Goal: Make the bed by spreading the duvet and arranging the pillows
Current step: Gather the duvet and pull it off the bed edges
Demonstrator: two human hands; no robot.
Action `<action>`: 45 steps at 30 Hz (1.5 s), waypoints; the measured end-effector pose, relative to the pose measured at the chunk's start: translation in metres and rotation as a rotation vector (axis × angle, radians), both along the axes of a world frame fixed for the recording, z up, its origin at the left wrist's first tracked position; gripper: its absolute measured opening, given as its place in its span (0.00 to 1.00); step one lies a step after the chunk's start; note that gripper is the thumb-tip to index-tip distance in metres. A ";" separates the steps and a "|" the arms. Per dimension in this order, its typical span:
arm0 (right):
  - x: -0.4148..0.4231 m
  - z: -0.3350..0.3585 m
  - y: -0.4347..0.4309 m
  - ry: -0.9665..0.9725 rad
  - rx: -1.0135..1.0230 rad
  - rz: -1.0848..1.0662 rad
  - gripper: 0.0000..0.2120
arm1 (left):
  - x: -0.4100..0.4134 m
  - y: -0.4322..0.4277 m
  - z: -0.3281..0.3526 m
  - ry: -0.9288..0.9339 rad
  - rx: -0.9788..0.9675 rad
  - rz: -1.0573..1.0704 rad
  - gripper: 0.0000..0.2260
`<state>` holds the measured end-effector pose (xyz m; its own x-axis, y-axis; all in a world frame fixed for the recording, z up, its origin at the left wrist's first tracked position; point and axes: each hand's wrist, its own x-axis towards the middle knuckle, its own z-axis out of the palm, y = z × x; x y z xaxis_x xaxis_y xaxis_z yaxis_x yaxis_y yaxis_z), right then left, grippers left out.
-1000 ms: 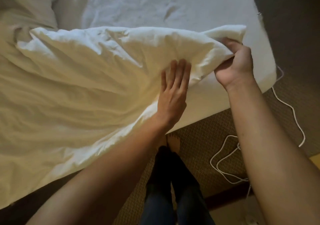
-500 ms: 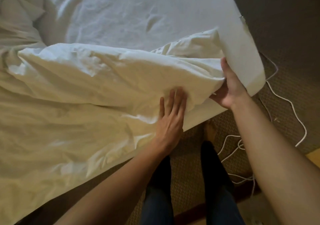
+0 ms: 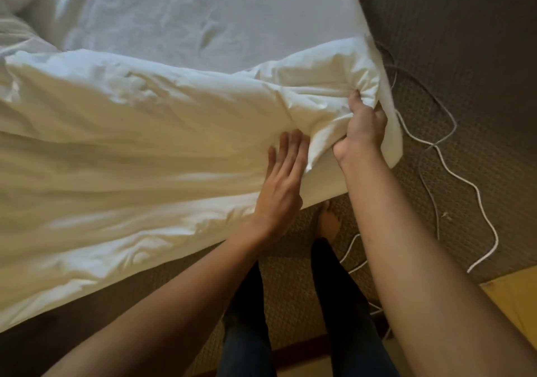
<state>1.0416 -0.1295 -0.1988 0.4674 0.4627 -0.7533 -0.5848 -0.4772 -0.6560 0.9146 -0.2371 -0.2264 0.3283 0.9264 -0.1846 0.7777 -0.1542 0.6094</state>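
Right now right hand (image 3: 364,128) grips duvet (image 3: 145,132) corner at frame right; left hand (image 3: 283,185) flat alongside, bulk running leftward.

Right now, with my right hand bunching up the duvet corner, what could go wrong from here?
The white cable loops on the carpet close to your bare foot; a sideways step could snag it. Your right hand grips the duvet corner in a wad, so it may end up crumpled once laid down. Your left hand presses flat on the duvet, which could hold it back when you pull it over the bare sheet.
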 end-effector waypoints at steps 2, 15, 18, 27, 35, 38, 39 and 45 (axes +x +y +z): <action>0.027 0.005 0.000 -0.011 -0.032 -0.009 0.04 | 0.027 0.002 0.005 -0.003 -0.023 -0.019 0.44; 0.121 -0.047 -0.027 -0.416 -0.276 0.034 0.14 | 0.128 -0.024 -0.020 0.247 -0.092 -0.161 0.38; 0.115 -0.048 -0.020 -0.515 -0.336 0.069 0.16 | 0.128 -0.023 -0.021 0.300 -0.106 -0.163 0.35; 0.131 -0.017 -0.013 -0.703 -0.181 -0.083 0.12 | 0.143 -0.014 0.005 0.147 -0.074 -0.202 0.38; 0.162 -0.037 -0.024 -0.773 -0.307 -0.024 0.14 | 0.166 -0.004 0.013 0.242 -0.311 -0.362 0.35; 0.161 -0.058 -0.032 -0.708 -0.493 0.069 0.14 | 0.159 0.000 0.008 0.318 -0.363 -0.417 0.35; 0.164 -0.063 -0.035 -0.672 -0.525 0.098 0.14 | 0.158 -0.001 0.007 0.338 -0.347 -0.428 0.34; 0.157 -0.075 -0.086 -0.554 -0.554 0.176 0.15 | 0.144 -0.025 -0.001 0.470 -0.277 -0.516 0.32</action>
<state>1.1988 -0.2155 -0.2734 0.7956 0.1911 -0.5749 -0.1292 -0.8736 -0.4692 1.0586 -0.2618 -0.2271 0.5373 0.5756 -0.6164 0.8362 -0.4589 0.3003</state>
